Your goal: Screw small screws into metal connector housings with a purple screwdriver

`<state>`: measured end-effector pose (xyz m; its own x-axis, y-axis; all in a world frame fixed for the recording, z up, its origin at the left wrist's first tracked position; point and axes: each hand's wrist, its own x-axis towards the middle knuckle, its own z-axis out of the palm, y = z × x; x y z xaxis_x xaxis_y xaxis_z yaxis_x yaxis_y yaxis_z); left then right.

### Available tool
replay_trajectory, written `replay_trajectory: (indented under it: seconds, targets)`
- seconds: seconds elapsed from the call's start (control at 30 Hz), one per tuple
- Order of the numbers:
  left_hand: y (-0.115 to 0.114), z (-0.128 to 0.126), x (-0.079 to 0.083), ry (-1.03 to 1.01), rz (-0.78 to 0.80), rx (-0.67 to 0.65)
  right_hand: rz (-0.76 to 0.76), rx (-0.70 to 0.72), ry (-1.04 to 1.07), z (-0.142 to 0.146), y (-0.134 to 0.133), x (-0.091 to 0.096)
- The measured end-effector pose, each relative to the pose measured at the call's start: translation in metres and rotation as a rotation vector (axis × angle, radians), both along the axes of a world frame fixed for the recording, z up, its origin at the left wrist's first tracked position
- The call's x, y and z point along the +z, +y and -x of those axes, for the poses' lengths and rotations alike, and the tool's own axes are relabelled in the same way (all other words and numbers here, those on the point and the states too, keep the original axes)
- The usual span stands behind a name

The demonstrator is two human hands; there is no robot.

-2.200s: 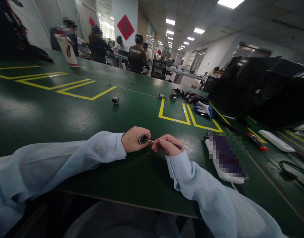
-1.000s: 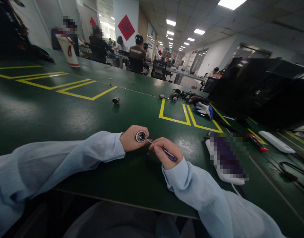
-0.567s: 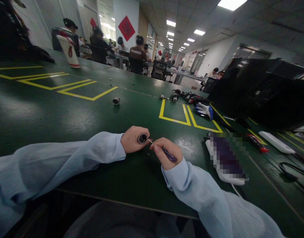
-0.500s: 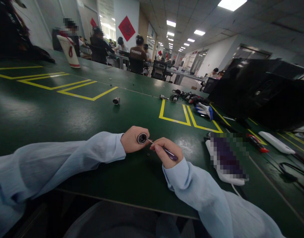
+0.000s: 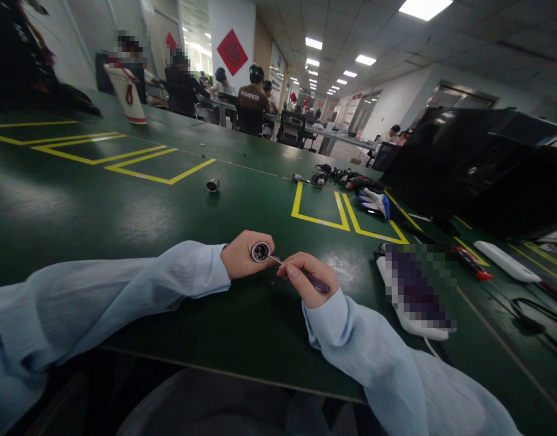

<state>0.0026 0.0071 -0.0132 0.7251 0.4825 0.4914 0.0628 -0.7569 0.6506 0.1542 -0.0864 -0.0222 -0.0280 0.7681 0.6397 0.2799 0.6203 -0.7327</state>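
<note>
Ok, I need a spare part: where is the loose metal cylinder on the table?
The loose metal cylinder lies on the green table, beyond the left hand, just right of the yellow floor-style markings.

The green table (image 5: 123, 218) carries two small metal cylinders, one in the left hand (image 5: 242, 257) and one lying loose (image 5: 211, 184), one thin screwdriver (image 5: 305, 277) in the right hand (image 5: 308, 281), one red-handled tool (image 5: 473, 261) and one white-and-blue glove (image 5: 373, 201).

Left hand (image 5: 242, 254) grips a round metal part (image 5: 260, 251); right hand (image 5: 309, 277) probes it with a screwdriver (image 5: 300, 274).
</note>
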Motion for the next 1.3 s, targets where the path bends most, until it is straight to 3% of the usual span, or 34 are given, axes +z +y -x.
replay_trajectory:
  seconds: [0.4, 0.67, 0.83, 0.93, 1.1, 1.3]
  targets:
    - [-0.001, -0.001, -0.002, -0.005, -0.003, 0.083, -0.01, -0.055, -0.088, -0.002, -0.005, 0.007]
    - [0.009, -0.001, -0.002, -0.05, -0.125, 0.297, -0.313, -0.252, -0.177, -0.004, 0.0, 0.008]
    - [0.016, -0.001, -0.001, 0.057, -0.262, 0.431, -0.155, -0.353, -0.326, -0.005, 0.014, 0.0]
    - [0.018, -0.002, -0.002, 0.151, -0.325, 0.433, -0.142, -0.422, -0.409, -0.002, 0.024, -0.004]
    - [0.021, -0.005, -0.001, 0.289, -0.383, 0.346, -0.121, -0.367, -0.391, 0.004, 0.043, -0.006]
    - [0.025, -0.004, -0.001, 0.293, -0.337, 0.383, -0.028, -0.304, -0.514, 0.011, 0.063, -0.005]
